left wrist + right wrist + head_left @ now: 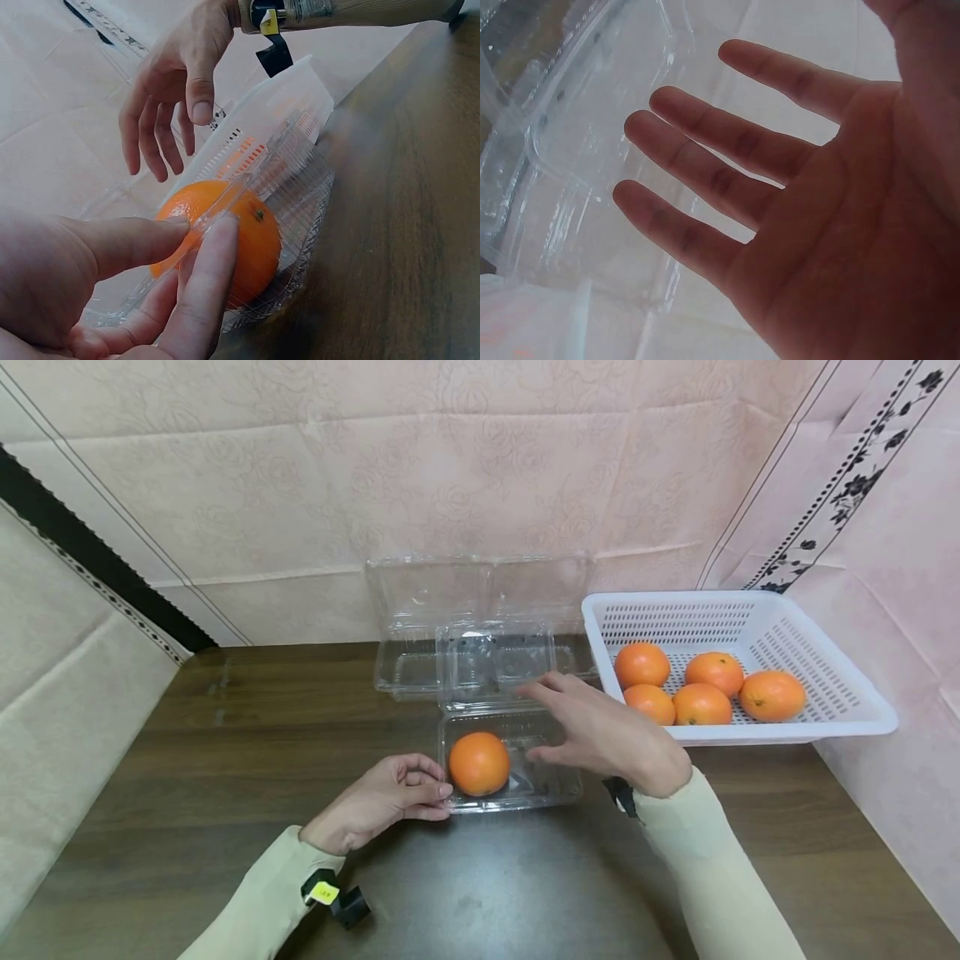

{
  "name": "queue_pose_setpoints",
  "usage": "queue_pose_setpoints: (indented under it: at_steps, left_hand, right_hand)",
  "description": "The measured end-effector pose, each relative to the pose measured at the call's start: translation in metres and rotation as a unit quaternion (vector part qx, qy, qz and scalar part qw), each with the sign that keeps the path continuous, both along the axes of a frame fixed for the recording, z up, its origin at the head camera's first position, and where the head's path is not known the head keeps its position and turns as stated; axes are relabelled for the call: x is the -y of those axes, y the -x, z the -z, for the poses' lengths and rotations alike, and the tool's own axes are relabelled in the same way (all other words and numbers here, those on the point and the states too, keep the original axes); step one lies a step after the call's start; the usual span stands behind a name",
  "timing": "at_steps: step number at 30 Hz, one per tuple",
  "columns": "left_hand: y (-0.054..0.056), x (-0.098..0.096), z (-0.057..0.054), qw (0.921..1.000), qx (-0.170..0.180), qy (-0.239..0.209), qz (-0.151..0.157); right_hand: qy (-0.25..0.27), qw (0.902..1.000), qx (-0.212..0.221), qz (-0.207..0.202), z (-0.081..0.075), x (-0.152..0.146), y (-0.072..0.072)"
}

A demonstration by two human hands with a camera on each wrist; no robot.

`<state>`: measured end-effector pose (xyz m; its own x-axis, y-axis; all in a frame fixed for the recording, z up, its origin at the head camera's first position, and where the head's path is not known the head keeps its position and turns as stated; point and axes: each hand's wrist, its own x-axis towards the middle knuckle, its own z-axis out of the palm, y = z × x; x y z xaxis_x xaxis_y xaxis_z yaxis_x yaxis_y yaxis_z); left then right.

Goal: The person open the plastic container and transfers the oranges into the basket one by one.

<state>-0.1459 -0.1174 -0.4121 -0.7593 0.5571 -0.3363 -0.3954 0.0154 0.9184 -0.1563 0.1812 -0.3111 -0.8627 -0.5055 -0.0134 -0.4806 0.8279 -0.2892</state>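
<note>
A clear plastic clamshell box (551,787) stands with its lid (491,667) raised behind it. One orange (478,764) sits in the left half of its base. My left hand (390,802) pinches the front left rim between thumb (135,244) and fingers, as the left wrist view shows close up. Over the right part of the box hovers my right hand (607,731), its fingers spread and nothing held. The right wrist view shows that palm (840,217) bare, fingers apart.
At the right stands a white perforated basket (847,702) with several oranges (772,696) inside. More clear clamshell boxes (405,668) stand open behind the one in hand, against the cloth-covered wall (465,485). The brown wooden table (225,793) lies under everything.
</note>
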Motion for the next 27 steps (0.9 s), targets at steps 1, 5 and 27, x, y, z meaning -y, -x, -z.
queue_pose_setpoints:
  at_steps: [1, 5, 27]
  left_hand:
    - [0.0, 0.0, 0.0, 1.0, -0.001, -0.001, 0.001]
    - [-0.001, 0.001, -0.001, 1.0, 0.0, 0.0, 0.002]
    - [-0.001, -0.001, -0.002, 1.0, 0.004, 0.005, -0.001]
  right_hand:
    - [-0.001, 1.0, 0.001, 0.0, 0.001, 0.001, 0.0]
    - [-0.003, 1.0, 0.002, -0.004, 0.004, 0.005, 0.0]
    - [-0.029, 0.9981, -0.012, -0.053, 0.02, 0.028, -0.003]
